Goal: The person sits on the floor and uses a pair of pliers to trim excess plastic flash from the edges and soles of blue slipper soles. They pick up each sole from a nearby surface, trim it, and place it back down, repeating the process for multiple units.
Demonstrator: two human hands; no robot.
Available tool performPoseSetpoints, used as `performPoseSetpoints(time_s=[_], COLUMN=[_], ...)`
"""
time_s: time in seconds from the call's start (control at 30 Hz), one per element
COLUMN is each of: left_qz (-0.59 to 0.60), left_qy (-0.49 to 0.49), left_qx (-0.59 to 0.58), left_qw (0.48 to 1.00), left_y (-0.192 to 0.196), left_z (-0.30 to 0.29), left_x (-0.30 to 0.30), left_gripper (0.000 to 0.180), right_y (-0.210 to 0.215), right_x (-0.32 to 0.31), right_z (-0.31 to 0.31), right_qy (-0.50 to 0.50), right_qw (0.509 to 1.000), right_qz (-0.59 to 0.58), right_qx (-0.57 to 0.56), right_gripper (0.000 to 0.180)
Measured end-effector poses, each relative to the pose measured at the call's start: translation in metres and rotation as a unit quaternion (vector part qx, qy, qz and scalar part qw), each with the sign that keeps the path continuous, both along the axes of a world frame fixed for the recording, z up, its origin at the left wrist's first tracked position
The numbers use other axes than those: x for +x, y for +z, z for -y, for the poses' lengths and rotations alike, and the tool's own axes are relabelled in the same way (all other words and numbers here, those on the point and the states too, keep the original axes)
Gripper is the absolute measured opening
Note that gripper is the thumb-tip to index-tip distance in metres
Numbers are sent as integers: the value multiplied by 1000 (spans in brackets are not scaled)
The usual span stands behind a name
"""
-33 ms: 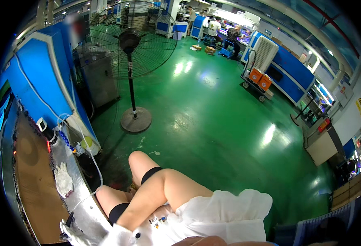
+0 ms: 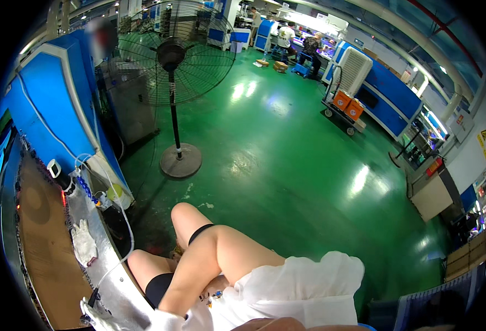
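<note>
My right arm, bare below a ruffled white sleeve, bends at the elbow over my lap. Its forearm runs to the lower left and ends in white cloth (image 2: 167,320) at the wrist. The fingers of that hand do not show. My left hand is not visible. On the metal bench (image 2: 122,289) at my left lies a white knit glove (image 2: 83,243) with a dark red cuff edge. Nearer, at the lower edge, is another white glove-like shape (image 2: 95,315) beside a black cable end (image 2: 93,298); whether a hand is inside cannot be told.
Brown board (image 2: 47,237) covers the bench's left part. A black-and-white device (image 2: 58,174) and a yellow-green container (image 2: 120,194) stand at its far end. Ahead is a black pedestal fan (image 2: 172,105) on green floor. A trolley (image 2: 336,113) with orange boxes and several people are farther off.
The whole view has shifted slightly left. A dark round spot on the white cloth near my right wrist no longer shows. The glove on the bench has not moved.
</note>
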State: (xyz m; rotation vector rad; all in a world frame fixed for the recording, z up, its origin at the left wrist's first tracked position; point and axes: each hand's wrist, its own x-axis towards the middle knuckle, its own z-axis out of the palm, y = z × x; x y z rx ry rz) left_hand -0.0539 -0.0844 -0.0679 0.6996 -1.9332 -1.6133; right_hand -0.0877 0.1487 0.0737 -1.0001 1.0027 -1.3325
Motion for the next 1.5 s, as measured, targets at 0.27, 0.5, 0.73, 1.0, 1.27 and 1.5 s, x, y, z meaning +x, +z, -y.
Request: performPoseSetpoints(time_s=[0.27, 0.5, 0.73, 1.0, 1.27, 1.5], left_qz=[13, 13, 19, 13, -3, -45], left_qy=[6, 32, 53, 59, 64, 31], left_qx=[92, 152, 192, 225, 253, 283], left_qw=[996, 988, 980, 973, 965, 957], left_y=[-28, -42, -60, -75, -90, -95], left_z=[7, 21, 27, 30, 48, 72], left_x=[-7, 6, 23, 30, 30, 42], left_gripper=[48, 46, 45, 43, 42, 40], right_y=[24, 30, 35, 40, 49, 60], right_x=[2, 4, 3, -1, -7, -17], right_z=[-29, -33, -42, -46, -44, -43], right_qy=[14, 26, 23, 13, -3, -31], right_qw=[985, 969, 947, 920, 880, 807], right_qz=[-143, -197, -245, -305, -366, -431], right_qx=[-93, -145, -207, -246, -302, -403], right_gripper=[29, 26, 24, 21, 18, 16])
